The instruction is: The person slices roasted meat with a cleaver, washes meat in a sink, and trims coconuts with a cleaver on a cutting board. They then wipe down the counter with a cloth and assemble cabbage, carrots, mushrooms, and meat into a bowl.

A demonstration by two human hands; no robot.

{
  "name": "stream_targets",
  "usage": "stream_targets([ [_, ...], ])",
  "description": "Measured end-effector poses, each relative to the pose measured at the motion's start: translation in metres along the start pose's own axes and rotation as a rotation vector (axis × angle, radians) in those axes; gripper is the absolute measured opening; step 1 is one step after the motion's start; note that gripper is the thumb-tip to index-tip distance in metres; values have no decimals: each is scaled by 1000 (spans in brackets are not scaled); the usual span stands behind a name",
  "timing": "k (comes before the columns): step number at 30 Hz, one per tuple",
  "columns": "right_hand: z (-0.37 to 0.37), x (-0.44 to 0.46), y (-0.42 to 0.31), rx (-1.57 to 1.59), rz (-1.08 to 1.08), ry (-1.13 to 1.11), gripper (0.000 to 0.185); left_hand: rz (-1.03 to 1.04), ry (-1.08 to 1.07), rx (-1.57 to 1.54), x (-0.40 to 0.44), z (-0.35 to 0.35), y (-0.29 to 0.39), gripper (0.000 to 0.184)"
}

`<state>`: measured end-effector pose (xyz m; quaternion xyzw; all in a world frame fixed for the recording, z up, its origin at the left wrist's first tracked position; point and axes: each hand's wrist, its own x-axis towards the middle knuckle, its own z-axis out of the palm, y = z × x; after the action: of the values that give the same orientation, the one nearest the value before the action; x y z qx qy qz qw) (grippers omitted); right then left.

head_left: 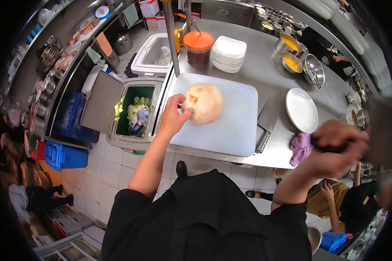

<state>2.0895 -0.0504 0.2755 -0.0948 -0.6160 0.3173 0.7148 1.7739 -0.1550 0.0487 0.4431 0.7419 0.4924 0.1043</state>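
On the white cutting board [222,139] sits a large, pale, peeled round vegetable or fruit [207,104] with a brownish patch on top. My left hand [175,115] steadies it from the left, thumb and fingertips against its side. Raised at the right, my right hand [337,145] is wrapped round a dark handle and smeared by motion. A broad, blurred cleaver blade [381,126] stretches from that fist toward the right edge. Beneath the fist lies a purple cloth [300,148].
A flat blade [271,114] and a grater-like tool [262,139] lie right of the board. Nearby are a white oval plate [301,110], stacked plates [229,54] and an orange-lidded tub [198,48]. An open scrap bin [137,89] stands left; a co-worker [357,200] is at right.
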Motion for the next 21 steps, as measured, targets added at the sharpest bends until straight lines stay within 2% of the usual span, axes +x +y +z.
stream_targets([
  [1, 15, 6, -2, -2, 5, -8, 45, -9, 1, -4, 0, 0, 1, 49],
  [3, 34, 8, -2, 74, -120, 199, 45, -13, 6, -24, -2, 0, -1, 49],
  [4, 18, -37, 30, 308, 78, -44, 42, -19, 8, -28, -4, 0, -8, 49],
  [5, 1, -136, 95, -161, 363, -237, 38, 22, 12, 1, -6, 1, -16, 49],
  [6, -15, -233, 160, -659, 540, -581, 40, 81, 21, 24, 2, 3, -18, 49],
  [7, 16, -235, 129, -672, 900, -798, 38, 80, 24, 19, 4, 2, -15, 49],
  [8, 27, -226, 106, -658, 968, -681, 34, 50, -41, 9, -6, -1, -12, 49],
  [9, 34, -207, 108, -651, 954, -690, 34, 40, -62, 0, -2, -5, -8, 49],
  [10, 30, -203, 96, -630, 1044, -725, 34, 30, -96, 10, -15, -4, -11, 49],
  [12, 33, -194, 105, -609, 1060, -741, 35, 40, -17, 38, 2, 2, -11, 49],
  [14, 34, -233, 130, -449, 1069, -597, 34, 48, 11, 32, 12, 6, -6, 47],
  [15, 45, -249, 146, -387, 1052, -545, 30, 70, 111, 97, 24, 12, -6, 47],
  [16, 64, -247, 145, -227, 1177, -447, 28, 92, 212, 163, 37, 18, -4, 47],
  [17, 82, -244, 144, -63, 1294, -345, 26, 50, 267, 58, 54, 25, 5, 49],
  [18, 94, -247, 148, -59, 1294, -341, 26, 53, 265, 61, 69, 38, 9, 49],
  [20, 110, -252, 158, 174, 1407, -165, 23, 68, 448, 315, 91, 66, 8, 51],
  [21, 113, -254, 160, 185, 1440, -142, 23, 66, 445, 318, 90, 72, 11, 51],
])
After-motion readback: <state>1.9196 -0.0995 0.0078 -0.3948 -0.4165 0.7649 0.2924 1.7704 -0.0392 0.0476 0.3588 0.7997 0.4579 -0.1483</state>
